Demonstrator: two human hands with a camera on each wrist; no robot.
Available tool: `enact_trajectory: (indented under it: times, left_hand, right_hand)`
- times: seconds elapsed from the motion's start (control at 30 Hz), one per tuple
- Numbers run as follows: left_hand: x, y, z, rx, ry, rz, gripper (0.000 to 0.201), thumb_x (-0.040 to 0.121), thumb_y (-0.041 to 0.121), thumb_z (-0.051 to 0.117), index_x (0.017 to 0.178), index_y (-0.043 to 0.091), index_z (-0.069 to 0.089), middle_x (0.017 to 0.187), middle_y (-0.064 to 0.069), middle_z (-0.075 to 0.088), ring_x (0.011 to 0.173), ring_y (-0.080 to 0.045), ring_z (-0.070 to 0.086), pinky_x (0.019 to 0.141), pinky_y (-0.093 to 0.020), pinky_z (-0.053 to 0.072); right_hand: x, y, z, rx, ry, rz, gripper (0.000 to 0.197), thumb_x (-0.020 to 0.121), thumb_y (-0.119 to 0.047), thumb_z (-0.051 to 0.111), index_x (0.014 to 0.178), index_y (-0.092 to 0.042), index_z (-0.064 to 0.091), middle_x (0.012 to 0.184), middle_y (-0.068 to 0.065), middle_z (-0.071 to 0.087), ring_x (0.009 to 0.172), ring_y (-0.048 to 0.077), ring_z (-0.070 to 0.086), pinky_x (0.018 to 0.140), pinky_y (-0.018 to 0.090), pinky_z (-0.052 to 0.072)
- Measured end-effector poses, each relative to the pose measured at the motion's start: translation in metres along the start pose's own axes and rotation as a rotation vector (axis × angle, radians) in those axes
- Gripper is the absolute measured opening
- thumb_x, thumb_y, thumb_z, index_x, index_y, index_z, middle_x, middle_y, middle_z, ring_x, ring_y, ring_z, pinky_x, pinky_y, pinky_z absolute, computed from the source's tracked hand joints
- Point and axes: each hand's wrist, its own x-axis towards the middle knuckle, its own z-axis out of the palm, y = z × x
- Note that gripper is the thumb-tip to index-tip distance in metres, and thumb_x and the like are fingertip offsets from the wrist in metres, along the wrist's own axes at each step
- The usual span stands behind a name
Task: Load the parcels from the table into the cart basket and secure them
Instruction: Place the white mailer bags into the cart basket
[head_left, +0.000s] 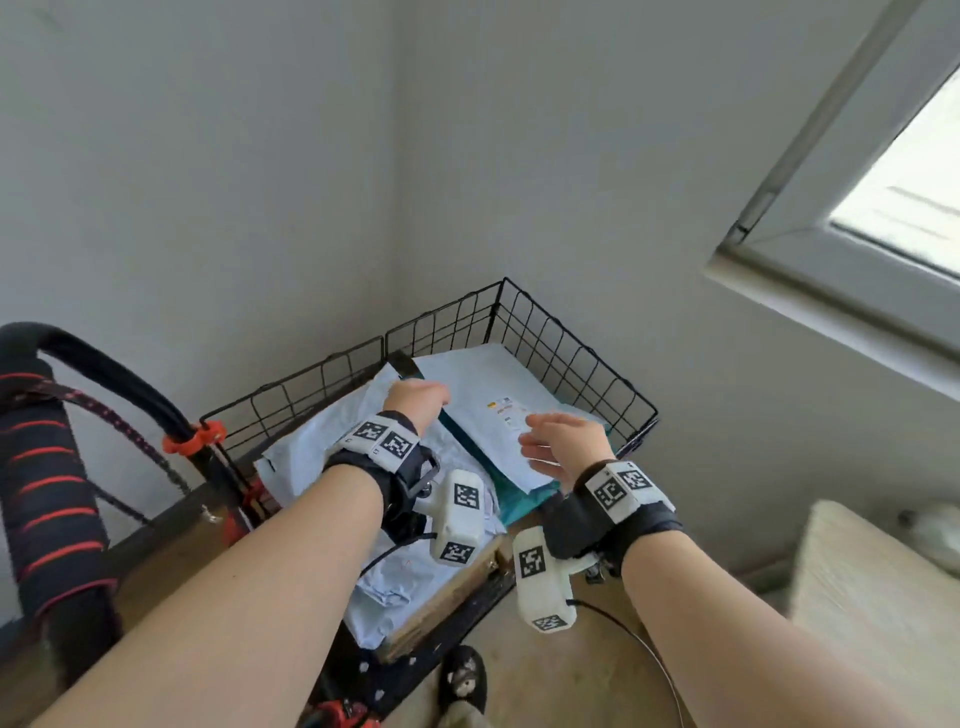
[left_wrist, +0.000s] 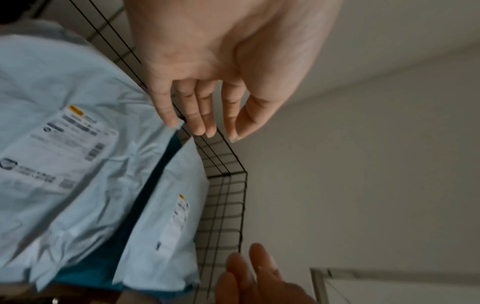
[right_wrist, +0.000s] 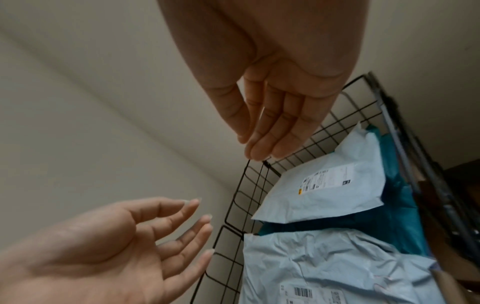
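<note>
both grips hang over the cart basket holding nothing: the right hand with fingers apart and relaxed, the left hand the same, nearer the basket's back wall. inside the basket lie the pale blue parcels atop a teal parcel. the cart handle stands left of the basket.

grey walls, perhaps daylit window
</note>
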Motion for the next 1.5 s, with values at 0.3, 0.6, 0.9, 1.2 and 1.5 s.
enact_trajectory:
  times: [0.3, 0.6, 0.9, 1.2, 1.5]
  left_hand:
    - [-0.105, 0.009, 0.065, -0.069, -0.298, 0.144, 0.016, 0.091, 0.009, 0.051, 0.096, 0.015, 0.065, 0.088, -0.005, 0.056, 0.089, -0.018, 0.051, 0.071, -0.028, 0.04]
    - [-0.176, -0.01, 0.136, -0.035, -0.503, 0.159, 0.021, 0.087, 0.004, 0.054, 0.079, 0.02, 0.064, 0.095, -0.004, 0.062, 0.091, -0.017, 0.057, 0.086, -0.033, 0.044]
    - [-0.269, -0.03, 0.223, 0.075, -0.66, 0.192, 0.021, 0.088, 0.002, 0.054, 0.082, 0.02, 0.062, 0.087, 0.002, 0.062, 0.081, -0.01, 0.057, 0.089, -0.033, 0.042]
    - [-0.402, -0.076, 0.326, 0.199, -0.751, 0.292, 0.021, 0.09, 0.003, 0.052, 0.082, 0.02, 0.061, 0.084, 0.003, 0.062, 0.085, -0.013, 0.057, 0.071, -0.027, 0.042]
    - [-0.528, -0.134, 0.434, 0.251, -0.81, 0.318, 0.019, 0.088, 0.005, 0.055, 0.08, 0.021, 0.063, 0.081, 0.004, 0.063, 0.077, -0.01, 0.058, 0.079, -0.03, 0.042]
  right_hand:
    - [-0.101, 0.036, -0.082, 0.215, 0.288, -0.062, 0.023, 0.09, 0.008, 0.044, 0.082, -0.004, 0.062, 0.066, 0.013, 0.06, 0.032, 0.007, 0.05, 0.04, 0.016, 0.046]
    - [-0.17, 0.086, -0.163, 0.269, 0.486, -0.025, 0.028, 0.09, 0.006, 0.042, 0.076, -0.011, 0.06, 0.068, 0.011, 0.06, 0.05, 0.013, 0.054, 0.055, 0.022, 0.05]
    - [-0.255, 0.151, -0.257, 0.313, 0.624, -0.02, 0.028, 0.089, 0.006, 0.042, 0.075, -0.01, 0.059, 0.068, 0.008, 0.06, 0.058, 0.015, 0.055, 0.061, 0.025, 0.047]
    - [-0.353, 0.244, -0.38, 0.374, 0.76, -0.047, 0.025, 0.088, 0.004, 0.045, 0.077, -0.011, 0.062, 0.067, 0.006, 0.062, 0.057, 0.015, 0.057, 0.06, 0.025, 0.049]
    - [-0.452, 0.33, -0.508, 0.41, 0.841, -0.036, 0.025, 0.089, 0.003, 0.044, 0.075, -0.012, 0.058, 0.067, 0.006, 0.06, 0.053, 0.013, 0.054, 0.058, 0.024, 0.047]
